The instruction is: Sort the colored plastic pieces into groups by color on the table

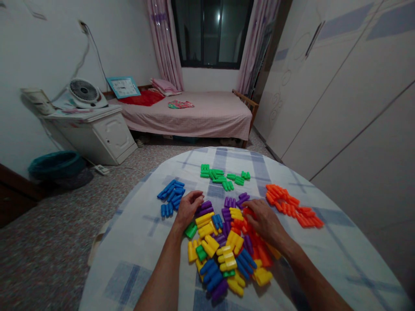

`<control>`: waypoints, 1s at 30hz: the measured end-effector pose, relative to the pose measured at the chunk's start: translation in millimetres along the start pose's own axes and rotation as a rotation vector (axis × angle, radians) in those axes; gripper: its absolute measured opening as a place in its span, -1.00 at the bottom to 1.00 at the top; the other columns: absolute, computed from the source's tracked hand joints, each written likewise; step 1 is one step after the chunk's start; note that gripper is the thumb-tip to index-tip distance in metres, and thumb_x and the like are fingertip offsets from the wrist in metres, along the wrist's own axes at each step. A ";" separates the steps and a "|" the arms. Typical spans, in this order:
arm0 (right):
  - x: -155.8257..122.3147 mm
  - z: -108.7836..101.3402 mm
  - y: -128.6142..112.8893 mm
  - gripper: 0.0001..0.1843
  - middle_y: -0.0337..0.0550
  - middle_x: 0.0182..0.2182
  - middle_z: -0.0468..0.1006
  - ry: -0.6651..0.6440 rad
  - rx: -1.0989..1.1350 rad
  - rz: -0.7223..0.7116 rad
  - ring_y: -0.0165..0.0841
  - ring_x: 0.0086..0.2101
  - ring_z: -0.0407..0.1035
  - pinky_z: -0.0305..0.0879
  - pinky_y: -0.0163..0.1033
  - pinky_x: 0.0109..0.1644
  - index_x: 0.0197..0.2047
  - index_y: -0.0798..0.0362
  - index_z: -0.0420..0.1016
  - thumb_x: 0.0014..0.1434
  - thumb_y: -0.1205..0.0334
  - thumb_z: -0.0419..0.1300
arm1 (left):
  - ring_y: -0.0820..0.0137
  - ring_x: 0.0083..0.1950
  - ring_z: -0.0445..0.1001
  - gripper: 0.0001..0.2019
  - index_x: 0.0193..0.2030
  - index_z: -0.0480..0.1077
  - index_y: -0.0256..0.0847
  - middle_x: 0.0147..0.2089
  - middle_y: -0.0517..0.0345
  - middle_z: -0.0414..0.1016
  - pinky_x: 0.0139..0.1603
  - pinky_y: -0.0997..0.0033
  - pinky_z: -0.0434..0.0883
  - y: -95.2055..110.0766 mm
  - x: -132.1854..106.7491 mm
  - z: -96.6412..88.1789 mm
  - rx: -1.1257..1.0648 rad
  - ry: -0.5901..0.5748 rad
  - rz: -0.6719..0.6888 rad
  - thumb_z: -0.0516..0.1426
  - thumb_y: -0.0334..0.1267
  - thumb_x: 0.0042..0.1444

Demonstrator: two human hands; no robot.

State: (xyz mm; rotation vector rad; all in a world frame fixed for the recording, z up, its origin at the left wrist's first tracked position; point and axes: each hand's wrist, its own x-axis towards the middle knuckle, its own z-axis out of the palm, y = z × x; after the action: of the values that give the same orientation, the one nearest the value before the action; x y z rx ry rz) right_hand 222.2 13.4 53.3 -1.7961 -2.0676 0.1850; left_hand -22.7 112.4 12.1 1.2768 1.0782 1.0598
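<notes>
A mixed pile of coloured plastic blocks [223,246] lies on the checked tablecloth [139,242] in front of me. My left hand [188,207] rests at the pile's upper left edge, fingers curled over a purple block [205,208]. My right hand [264,220] lies palm down on the pile's upper right part, fingertips pinched on a red block [248,211]. Sorted groups lie apart: blue blocks [171,196] to the left, green blocks [223,175] at the far side, orange blocks [292,206] to the right.
The round table ends near the far edge [220,149]. Beyond it stand a bed [194,112], a white cabinet [97,134] with a fan [83,91], a teal basin [53,164] on the floor and wardrobes [340,86] on the right.
</notes>
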 end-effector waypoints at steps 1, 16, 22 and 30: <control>-0.5 -2.6 0.5 -0.75 -0.08 -0.22 0.47 0.032 0.059 0.025 -0.26 -0.17 0.31 0.23 -0.13 -0.04 -0.13 0.05 0.42 0.14 0.30 0.03 | 0.32 -0.25 0.52 -0.63 -0.18 0.44 -0.28 -0.25 0.04 0.55 -0.22 0.35 0.43 -0.2 0.1 0.0 0.000 0.000 0.003 0.19 -0.08 -0.08; -13.9 -47.2 75.4 -0.59 0.14 -0.10 0.43 0.290 -0.252 0.347 -0.10 -0.11 0.33 0.26 0.01 -0.02 -0.02 0.17 0.40 0.18 0.17 -0.08 | 0.33 -0.24 0.52 -0.64 -0.15 0.44 -0.27 -0.22 0.04 0.54 -0.21 0.36 0.44 -7.7 2.9 -1.1 0.017 -0.011 0.029 0.19 -0.09 -0.05; -15.4 -32.3 13.2 -0.69 -0.07 -0.10 0.45 -0.094 0.164 0.103 -0.26 -0.15 0.36 0.30 -0.13 -0.07 -0.04 0.02 0.38 0.16 0.16 0.03 | 0.31 -0.24 0.52 -0.63 -0.15 0.44 -0.28 -0.22 0.03 0.54 -0.20 0.33 0.44 -6.3 2.1 -1.1 0.020 -0.009 0.030 0.18 -0.08 -0.06; -12.0 -12.8 -15.7 -0.60 -0.04 -0.20 0.48 -0.235 -0.007 0.030 -0.18 -0.17 0.31 0.24 -0.14 -0.13 -0.04 0.07 0.37 0.00 0.36 0.14 | 0.33 -0.23 0.52 -0.63 -0.14 0.43 -0.28 -0.22 0.05 0.54 -0.20 0.34 0.45 -8.5 3.9 -2.2 0.015 -0.018 0.019 0.18 -0.09 -0.05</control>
State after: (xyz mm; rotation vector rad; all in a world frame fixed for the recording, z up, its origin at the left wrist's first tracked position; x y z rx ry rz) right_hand 213.7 -2.9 68.0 -1.8886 -2.2003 0.4159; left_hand -24.0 116.5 3.5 1.3092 1.0642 1.0545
